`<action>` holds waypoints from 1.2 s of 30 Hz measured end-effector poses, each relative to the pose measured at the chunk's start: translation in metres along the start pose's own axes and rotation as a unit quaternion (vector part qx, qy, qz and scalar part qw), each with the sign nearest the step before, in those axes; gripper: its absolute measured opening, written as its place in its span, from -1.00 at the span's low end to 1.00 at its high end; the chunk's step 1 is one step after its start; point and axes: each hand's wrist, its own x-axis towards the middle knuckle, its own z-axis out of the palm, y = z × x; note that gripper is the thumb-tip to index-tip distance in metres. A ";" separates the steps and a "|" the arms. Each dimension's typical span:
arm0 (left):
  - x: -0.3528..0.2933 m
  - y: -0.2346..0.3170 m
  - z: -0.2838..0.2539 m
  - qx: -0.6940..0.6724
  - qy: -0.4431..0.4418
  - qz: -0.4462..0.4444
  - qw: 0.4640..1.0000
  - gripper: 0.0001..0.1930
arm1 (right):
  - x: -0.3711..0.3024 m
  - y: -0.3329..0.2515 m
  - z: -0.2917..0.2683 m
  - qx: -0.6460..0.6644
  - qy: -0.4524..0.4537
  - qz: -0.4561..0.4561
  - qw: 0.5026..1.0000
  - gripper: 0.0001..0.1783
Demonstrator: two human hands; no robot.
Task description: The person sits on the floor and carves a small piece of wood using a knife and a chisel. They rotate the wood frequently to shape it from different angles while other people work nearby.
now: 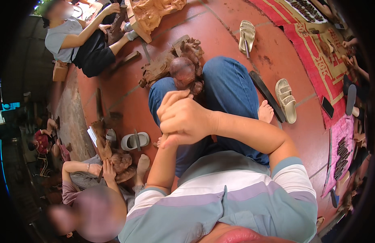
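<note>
My left hand (171, 100) and my right hand (191, 120) are clasped together in front of my knees. The right hand lies over the left and covers much of it, with its fingers curled round. No tool shows in either hand. Just beyond them stands a dark brown wood carving (182, 72), between and beyond my bent knees. It has a smooth round part near me and a rough, knotty part reaching away to the left. The clasped hands appear apart from it, though they overlap its near end in the picture.
A long dark bar (266, 96) lies right of my knee, near a beige sandal (285, 100). Another sandal (247, 36) has a thin tool on it. Co-workers sit at left with carvings. A red patterned mat (317, 69) and phone (327, 107) lie right.
</note>
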 end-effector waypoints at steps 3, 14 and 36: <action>-0.018 0.000 -0.003 0.005 -0.031 -0.007 0.999 -0.70 | 0.009 -0.008 -0.005 0.001 -0.008 0.025 1.000 -0.54; -0.037 0.000 -0.008 -0.094 -0.147 -0.026 0.984 -0.76 | 0.002 -0.028 0.010 -0.049 -0.075 0.161 0.983 -0.46; -0.053 0.049 -0.012 -0.292 -0.281 -0.339 0.849 -0.74 | -0.065 -0.052 -0.039 -0.220 0.054 0.236 0.945 -0.61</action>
